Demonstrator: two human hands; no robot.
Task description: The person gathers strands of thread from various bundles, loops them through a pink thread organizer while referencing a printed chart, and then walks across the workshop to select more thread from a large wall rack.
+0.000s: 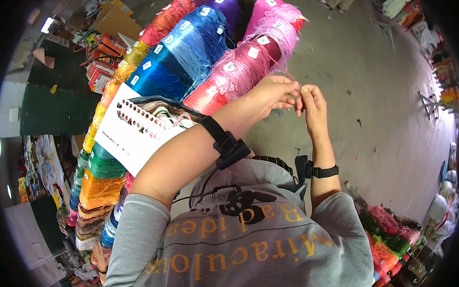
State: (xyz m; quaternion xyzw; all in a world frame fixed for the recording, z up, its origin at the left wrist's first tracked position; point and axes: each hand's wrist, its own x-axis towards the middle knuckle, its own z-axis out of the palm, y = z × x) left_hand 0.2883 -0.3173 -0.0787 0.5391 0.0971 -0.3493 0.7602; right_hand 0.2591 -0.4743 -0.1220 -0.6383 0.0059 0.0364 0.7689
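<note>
Your grey shirt [266, 246] spans the lower centre of the frame. Right of upper centre, your left hand [279, 94] pinches a pink thread [287, 74]; your right hand [315, 102] is just beside it, fingertips bent inward; whether these grip the thread cannot be told. Pink bundles [242, 75] lie left of the hands, blue bundles [192, 43] farther left, a white card [138, 155] left of centre.

Left forearm [181, 154] slants up and rightward, elbow bent | left hand [275, 97]: fingers curled, thumb against index | right forearm [321, 146] near upright | right hand [314, 102]: fingers bent, tips just beside left's
</note>
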